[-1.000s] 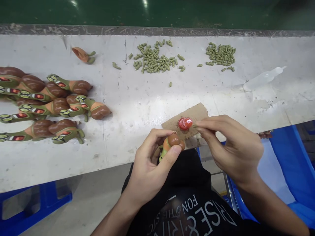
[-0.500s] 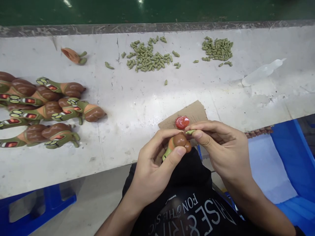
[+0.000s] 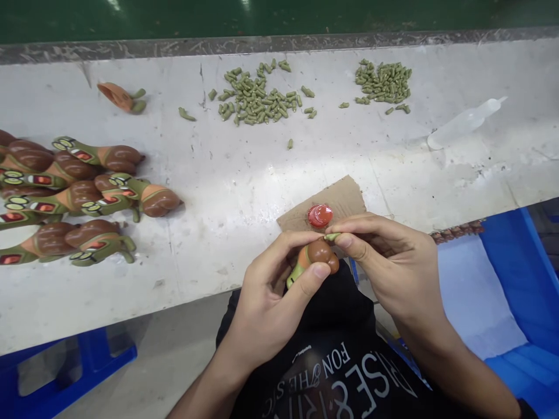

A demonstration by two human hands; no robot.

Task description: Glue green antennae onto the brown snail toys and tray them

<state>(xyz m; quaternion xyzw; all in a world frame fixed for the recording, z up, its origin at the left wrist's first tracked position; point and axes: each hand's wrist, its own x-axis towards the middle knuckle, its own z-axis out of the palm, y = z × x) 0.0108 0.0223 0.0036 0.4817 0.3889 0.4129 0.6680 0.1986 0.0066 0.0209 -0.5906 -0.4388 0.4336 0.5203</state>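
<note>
Brown-and-green figures (image 3: pixel 159 201) lie on the left of the table (image 3: pixel 205 250); a pile of green pieces (image 3: pixel 258 107) sits far, mid-table. Near, the left hand (image 3: pixel 268 297) has its fingers clamped around a held figure (image 3: pixel 319 252), a red blob (image 3: pixel 320 215) on cardboard (image 3: pixel 349 193) just beyond. Rightward, the right hand (image 3: pixel 395 262) pinches a green stub (image 3: pixel 332 237) at the figure's brown end, seemingly touching, though partly hidden. Far right lies a translucent bottle (image 3: pixel 465 123).
</note>
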